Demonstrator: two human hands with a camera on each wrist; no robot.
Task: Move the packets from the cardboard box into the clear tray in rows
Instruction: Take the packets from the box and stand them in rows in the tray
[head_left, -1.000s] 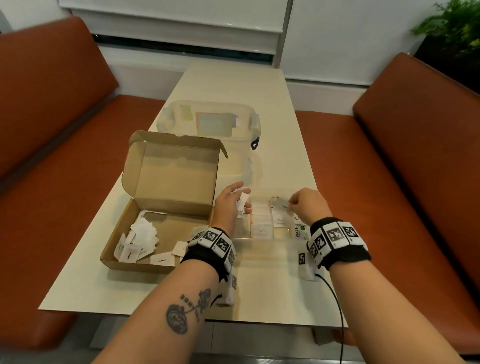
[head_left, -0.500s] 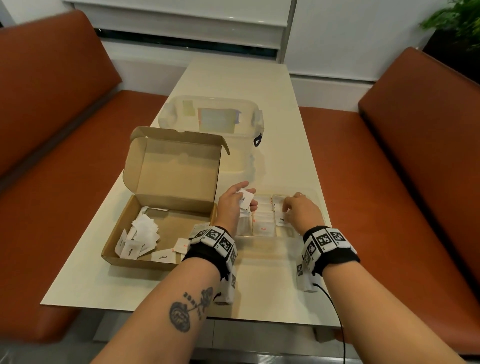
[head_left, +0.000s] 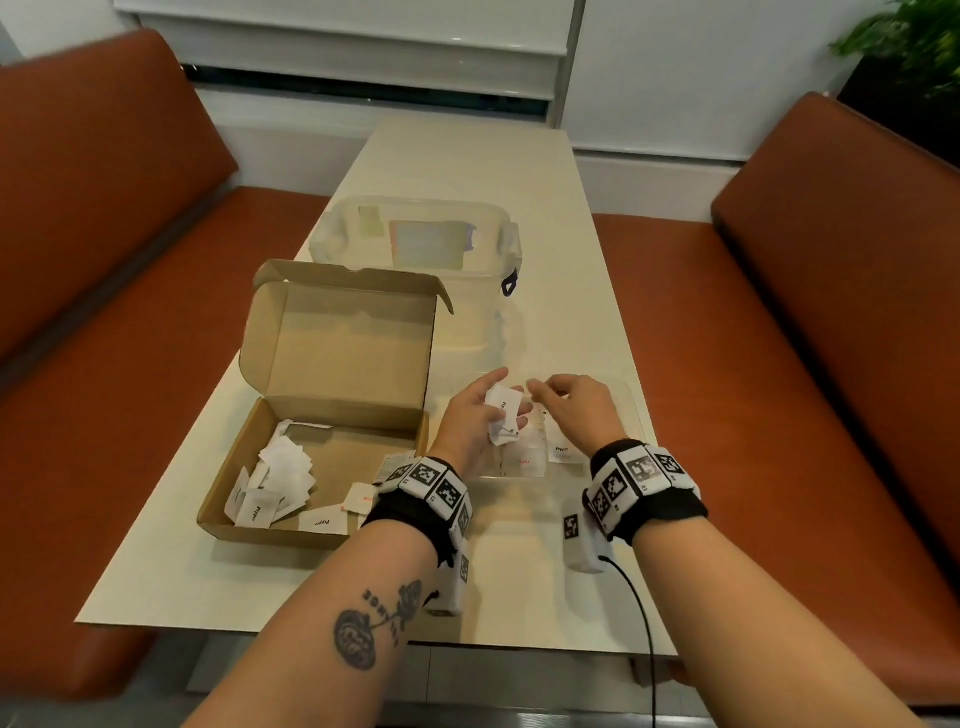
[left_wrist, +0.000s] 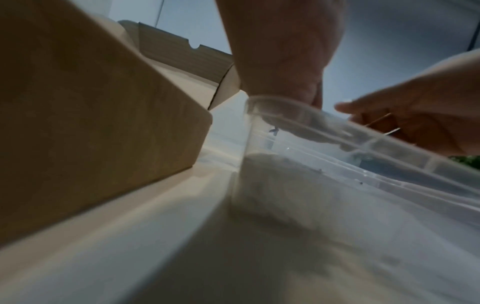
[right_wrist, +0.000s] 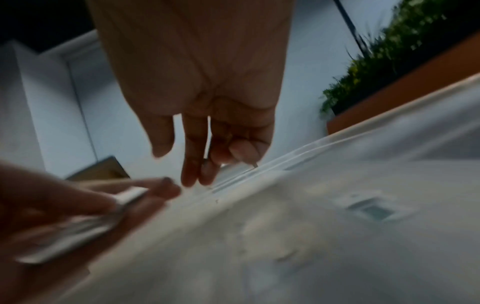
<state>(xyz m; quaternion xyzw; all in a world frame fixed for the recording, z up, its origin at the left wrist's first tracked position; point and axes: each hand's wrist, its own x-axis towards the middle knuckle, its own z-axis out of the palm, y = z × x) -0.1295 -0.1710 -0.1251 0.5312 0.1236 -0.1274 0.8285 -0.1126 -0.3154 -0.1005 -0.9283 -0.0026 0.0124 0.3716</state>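
Packets (head_left: 503, 418) sit fanned in your left hand (head_left: 475, 415) over the clear tray (head_left: 631, 415) by the counter's (head_left: 571, 260) right edge, likely so your right hand (head_left: 576, 410), fingers loosely curled and empty, can pick one off. More wait in the cardboard box (head_left: 332, 405); orange benches (head_left: 831, 312) flank the counter.

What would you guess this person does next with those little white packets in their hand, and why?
Probably the right hand pinches one packet from the packets that the left hand holds and lays it in the clear tray. The right hand's fingers reach toward the stack, empty, directly above the tray.
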